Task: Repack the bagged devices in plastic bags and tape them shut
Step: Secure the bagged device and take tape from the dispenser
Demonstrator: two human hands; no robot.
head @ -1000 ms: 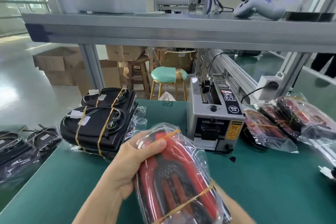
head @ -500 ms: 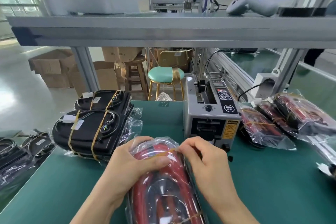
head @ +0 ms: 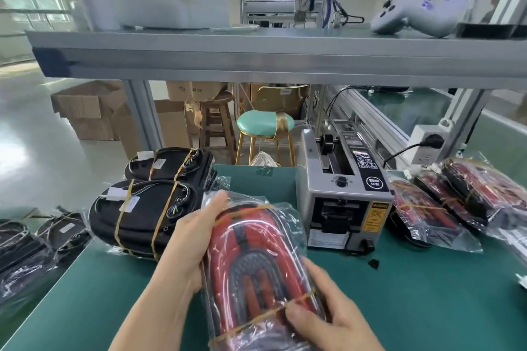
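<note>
Head-worn camera looks forward and down, close over the green bench.

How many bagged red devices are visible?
4: one held in both hands; three overlapping right of the tape dispenser. More may be hidden.

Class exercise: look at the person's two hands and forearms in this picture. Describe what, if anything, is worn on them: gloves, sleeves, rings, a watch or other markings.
Both hands are bare: the left hand and the right hand wear no gloves. No ring shows on any visible finger, and no watch or band at either wrist. The forearms are uncovered as far as the bottom edge of the picture, so no sleeve is in view. No cables, tags or markings appear on them.
</note>
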